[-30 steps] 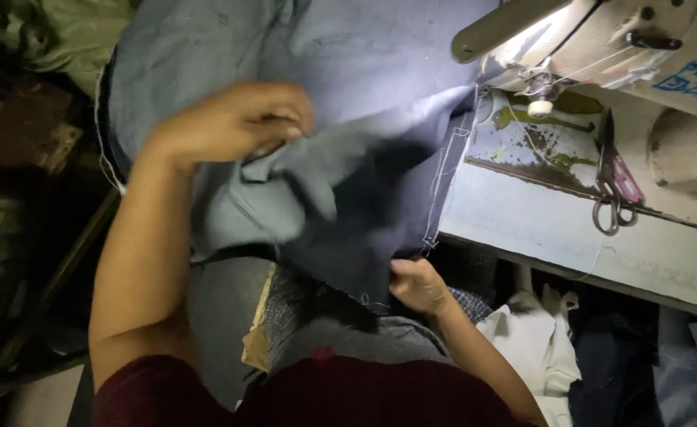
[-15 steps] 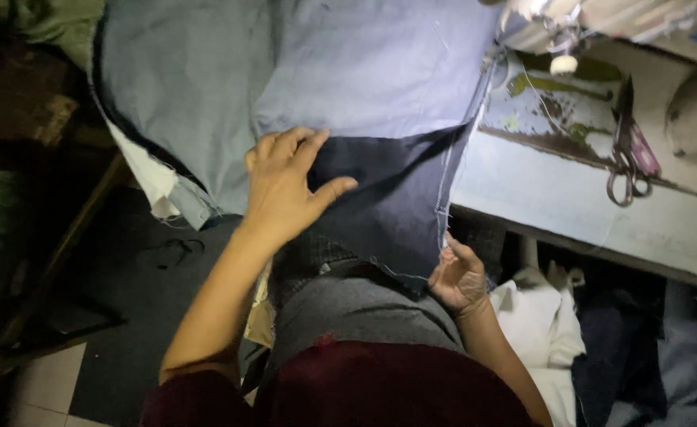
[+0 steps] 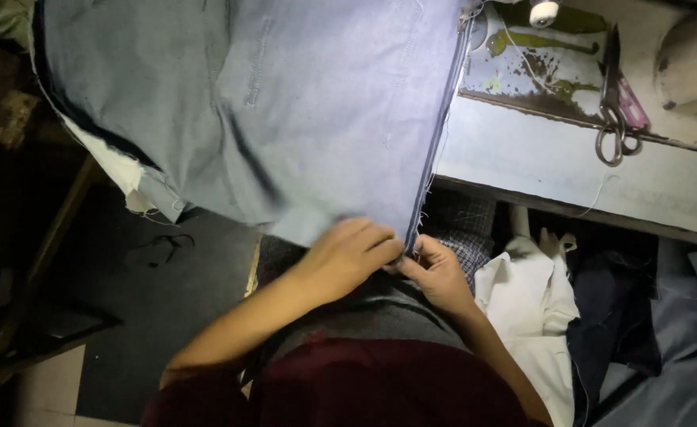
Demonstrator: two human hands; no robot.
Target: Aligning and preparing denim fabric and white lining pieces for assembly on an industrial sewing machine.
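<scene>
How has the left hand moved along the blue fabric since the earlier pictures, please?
Yes. The left hand has come down off the blue fabric to its near corner, away from the scissors, meeting the right hand at the seam.

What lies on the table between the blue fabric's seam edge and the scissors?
In the head view, only bare table with loose white thread lies between the blue fabric and the scissors.

Grey-blue denim panel (image 3: 285, 119) — dark navy seam edge; pink-handled scissors (image 3: 619, 111).
</scene>
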